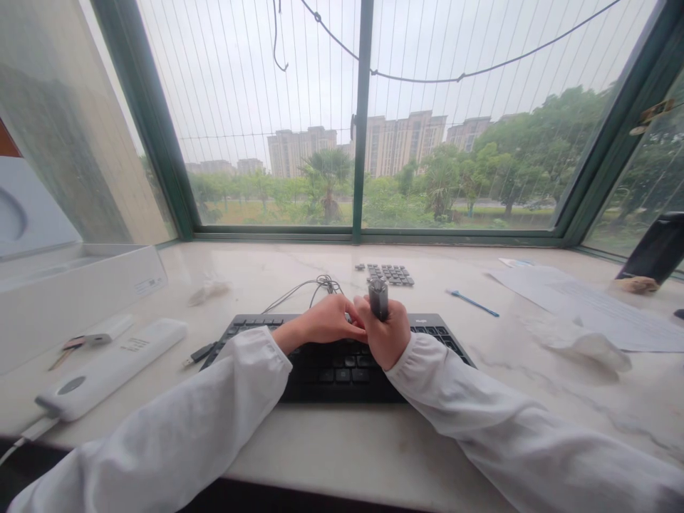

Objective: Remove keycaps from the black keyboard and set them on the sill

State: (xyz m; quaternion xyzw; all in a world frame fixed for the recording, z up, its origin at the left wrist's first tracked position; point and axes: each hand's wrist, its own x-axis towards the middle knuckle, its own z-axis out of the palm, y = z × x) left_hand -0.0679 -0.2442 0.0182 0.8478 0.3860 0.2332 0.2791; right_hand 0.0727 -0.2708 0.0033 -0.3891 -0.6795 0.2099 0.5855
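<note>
A black keyboard [342, 392] lies on the pale stone-like surface in front of me, with some key positions hidden by my hands. My right hand [392, 336] is wrapped round a dark grey, upright handle-like tool [379, 301] with a lighter, ridged top; its lower end is hidden. Over the upper middle of the keyboard, my left hand [327, 318] meets the right hand, fingers bent and drawn together. What the left fingers hold, if anything, is hidden. Behind the hands lie loose grey keycaps [392, 274] in rows. A thin dark cable [320, 283] is coiled beside them.
On the left are a white power strip-like device [110, 370], keys [80, 343], a USB plug [199, 354] and an open white box [107, 285]. To the right lie a blue stick [474, 304], paper sheets [588, 303] and crumpled tissue [582, 347]. A window stands behind.
</note>
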